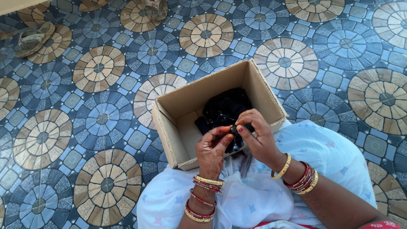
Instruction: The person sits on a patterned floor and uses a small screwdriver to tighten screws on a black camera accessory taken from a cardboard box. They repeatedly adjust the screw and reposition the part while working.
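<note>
Both hands meet over the near edge of an open cardboard box that rests on the person's lap. The left hand and the right hand each pinch a small black part between thumb and fingertips, so each grip is narrow and closed on it. The part sits between the two grips, touching both, neither hand clearly nearer; it is too small to tell its long axis. Just beyond and below the grips, inside the box, lies a heap of black pieces. Well apart, up and to the left on the patterned tile floor, lies a sandal.
</note>
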